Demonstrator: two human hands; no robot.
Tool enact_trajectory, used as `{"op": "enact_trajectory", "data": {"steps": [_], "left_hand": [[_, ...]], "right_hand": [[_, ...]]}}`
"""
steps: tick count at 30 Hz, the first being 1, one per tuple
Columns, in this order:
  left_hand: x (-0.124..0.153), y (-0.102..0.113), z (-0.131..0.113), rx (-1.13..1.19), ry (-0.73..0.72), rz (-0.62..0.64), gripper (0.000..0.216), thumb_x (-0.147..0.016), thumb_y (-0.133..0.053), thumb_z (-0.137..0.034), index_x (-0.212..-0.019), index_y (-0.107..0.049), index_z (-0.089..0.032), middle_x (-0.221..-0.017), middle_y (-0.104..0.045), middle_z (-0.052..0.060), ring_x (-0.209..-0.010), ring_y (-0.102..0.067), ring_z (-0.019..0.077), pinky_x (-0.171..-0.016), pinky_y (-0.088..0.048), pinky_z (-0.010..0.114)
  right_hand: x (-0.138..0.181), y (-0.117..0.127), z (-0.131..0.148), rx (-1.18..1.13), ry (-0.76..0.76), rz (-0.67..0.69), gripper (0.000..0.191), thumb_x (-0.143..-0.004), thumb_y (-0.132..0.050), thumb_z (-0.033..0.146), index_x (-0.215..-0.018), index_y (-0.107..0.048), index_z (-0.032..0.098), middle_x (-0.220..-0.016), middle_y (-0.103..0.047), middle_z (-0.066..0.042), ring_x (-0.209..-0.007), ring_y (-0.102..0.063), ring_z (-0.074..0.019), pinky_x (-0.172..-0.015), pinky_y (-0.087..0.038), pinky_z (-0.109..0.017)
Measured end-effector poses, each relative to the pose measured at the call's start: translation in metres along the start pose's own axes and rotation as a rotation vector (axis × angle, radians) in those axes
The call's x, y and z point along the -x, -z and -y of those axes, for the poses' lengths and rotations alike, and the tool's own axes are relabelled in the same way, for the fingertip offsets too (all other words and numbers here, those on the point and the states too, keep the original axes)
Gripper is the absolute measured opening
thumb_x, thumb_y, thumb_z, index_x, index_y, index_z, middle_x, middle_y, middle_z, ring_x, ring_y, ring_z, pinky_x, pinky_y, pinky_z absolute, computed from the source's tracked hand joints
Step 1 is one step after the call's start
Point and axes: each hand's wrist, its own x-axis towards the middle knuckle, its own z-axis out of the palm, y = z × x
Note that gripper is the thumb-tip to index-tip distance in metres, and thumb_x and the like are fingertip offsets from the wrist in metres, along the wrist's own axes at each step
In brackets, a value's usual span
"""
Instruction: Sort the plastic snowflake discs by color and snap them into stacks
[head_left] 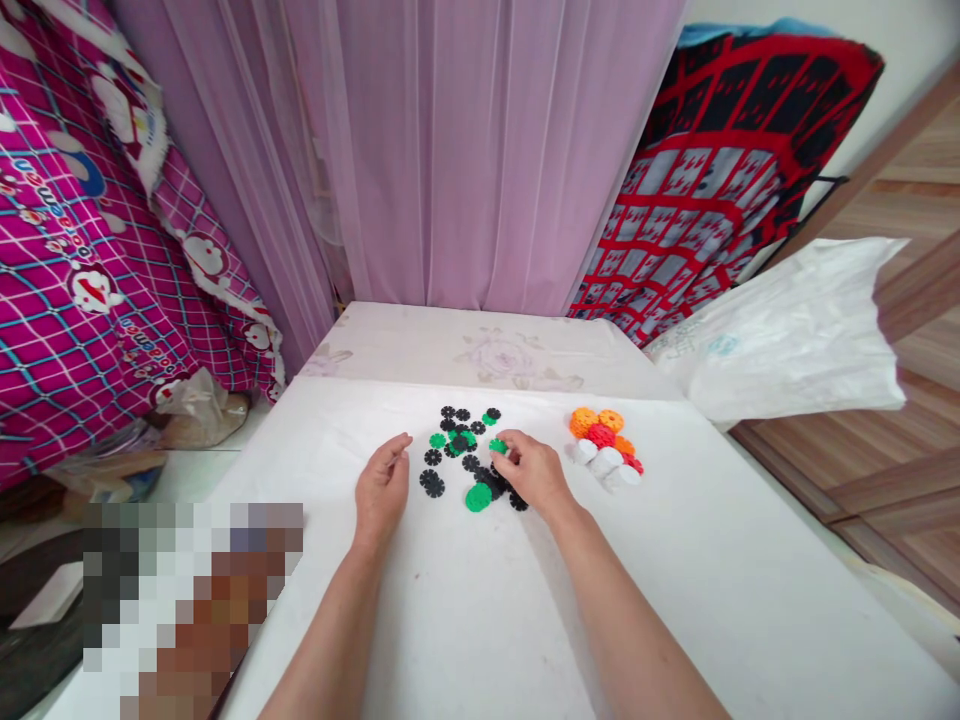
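My right hand (534, 474) pinches a green notched plastic disc (496, 446) between thumb and fingers, just above the white-covered table. My left hand (382, 488) hovers to the left of the loose discs, fingers loosely bent and apart, nothing visible in them. Between the hands lie several black discs (433, 484) with notched rims, mixed with a few green ones. Nearest me in this group is a stack of green discs (478, 497). Part of the black heap beside it is hidden by my right hand.
Right of my hands sit stacks of orange discs (584, 422), red discs (601, 435) and white discs (606, 460). A white plastic bag (795, 340) stands at the table's right edge. Purple curtains (480, 150) hang behind the table (465, 620).
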Motion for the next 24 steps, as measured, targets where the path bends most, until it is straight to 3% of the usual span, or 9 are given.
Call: {"op": "enact_trajectory", "data": {"steps": [6,14,24], "left_hand": [[-0.001,0.0,0.0,-0.008,-0.012,0.004,0.028,-0.084,-0.052,-0.034,-0.101,-0.071,-0.023,-0.116,-0.071,0.005,-0.113,-0.063,0.0209,-0.102,-0.048,0.04],[0.0,0.0,-0.003,0.002,-0.01,0.0,0.027,-0.084,-0.052,-0.033,-0.101,-0.071,-0.023,-0.116,-0.071,0.006,-0.112,-0.064,0.021,-0.099,-0.05,0.039],[0.0,0.0,-0.002,-0.002,-0.013,-0.002,0.028,-0.084,-0.052,-0.033,-0.101,-0.071,-0.023,-0.116,-0.071,0.005,-0.111,-0.064,0.0199,-0.098,-0.05,0.038]], "right_hand": [[0.041,0.0,0.006,-0.122,0.138,-0.035,0.019,-0.076,-0.059,0.027,-0.092,-0.068,0.022,-0.075,-0.069,0.001,-0.068,-0.063,-0.0147,-0.068,-0.046,-0.026],[0.047,-0.003,0.011,0.038,0.362,-0.104,0.016,-0.077,-0.062,0.024,-0.093,-0.067,0.023,-0.088,-0.072,-0.002,-0.081,-0.064,-0.0178,-0.077,-0.047,-0.029],[0.047,0.0,0.016,0.113,0.327,0.003,0.018,-0.078,-0.063,0.027,-0.096,-0.067,0.024,-0.091,-0.072,-0.003,-0.085,-0.063,-0.0192,-0.078,-0.046,-0.029]]}}
